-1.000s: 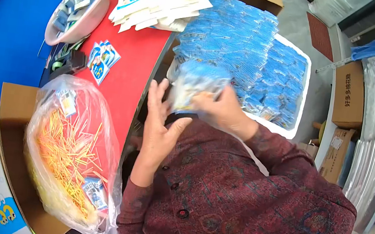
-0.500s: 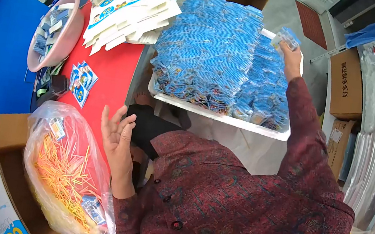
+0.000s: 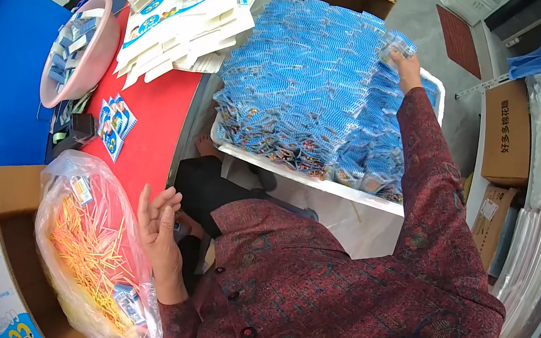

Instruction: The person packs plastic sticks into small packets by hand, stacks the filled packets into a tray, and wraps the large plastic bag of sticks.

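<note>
Pkts (image 3: 298,69) glossy plast., basin (image 3: 101,52) smooth plast., jacket (image 3: 336,289) rough cloth, brn box (image 3: 502,156) matt cardbd.

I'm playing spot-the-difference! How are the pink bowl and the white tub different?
The pink bowl is round; the white tub has straight sides. The bowl is smaller than the tub. The bowl's packets lie jumbled, while the tub's packets are stacked in rows. Both hold packets with blue on them.

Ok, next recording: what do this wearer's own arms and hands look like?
The left hand and right hand are both ungloved. The left sleeve and right sleeve are long, dark maroon, with a flecked weave and scattered darker, bluish-green motifs, matching the jacket.
</note>
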Motion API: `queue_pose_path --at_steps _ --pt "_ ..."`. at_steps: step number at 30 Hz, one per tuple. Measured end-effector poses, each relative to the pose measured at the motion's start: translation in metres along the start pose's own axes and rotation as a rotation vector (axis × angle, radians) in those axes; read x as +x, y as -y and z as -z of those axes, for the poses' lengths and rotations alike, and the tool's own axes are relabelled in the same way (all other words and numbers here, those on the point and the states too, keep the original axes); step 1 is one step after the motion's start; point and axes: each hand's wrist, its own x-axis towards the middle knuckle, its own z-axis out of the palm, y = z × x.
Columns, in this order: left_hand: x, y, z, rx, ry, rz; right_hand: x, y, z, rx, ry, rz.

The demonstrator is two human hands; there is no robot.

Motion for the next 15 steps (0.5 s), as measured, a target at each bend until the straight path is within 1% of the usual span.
queue_pose_path --at_steps 3,4,7,8,11,12,15 --pt "0.002 0.002 -0.002 -0.004 0.003 0.016 0.002 -0.001 0.009 0.029 0.091 -0.061" --pt "0.003 0.002 -0.004 -0.002 0.008 0.019 0.002 -0.002 0.011 0.029 0.087 -0.065" --pt "0.007 0.002 -0.007 0.005 -0.005 0.022 -0.005 0.013 0.001 -0.166 0.183 -0.072" --pt "0.008 0.003 -0.008 0.006 -0.002 0.021 -0.005 0.011 0.000 -0.165 0.180 -0.072" --pt "0.009 0.004 -0.007 -0.007 -0.019 0.021 -0.004 0.008 -0.012 -0.031 0.070 -0.014" --pt "0.010 0.006 -0.006 -0.006 -0.022 0.019 -0.001 0.009 -0.017 -0.029 0.074 -0.013" --pt "0.007 0.008 -0.003 -0.003 -0.010 0.027 0.004 0.010 -0.023 -1.104 -0.164 0.599"
